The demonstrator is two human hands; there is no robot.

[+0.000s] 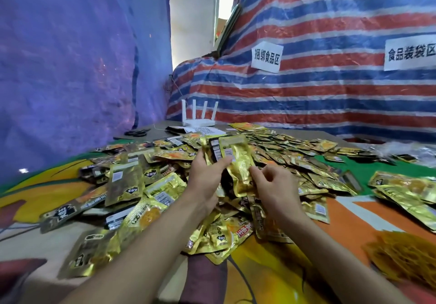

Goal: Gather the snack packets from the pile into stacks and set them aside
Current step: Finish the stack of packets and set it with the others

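Packets stand upright over the pile, clamped in left fingers, right fingers pinching their lower edge.

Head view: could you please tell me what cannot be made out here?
The held packets: count hidden by overlap and the left hand.
The right hand: whether it pinches them, hidden by its curled fingers.
The orange stack, bottom right: blurred, cut off by the edge.
The sign at right: cut off by the edge.

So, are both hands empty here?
No, the left hand grips upright packets above the pile, and the right hand pinches their edge.
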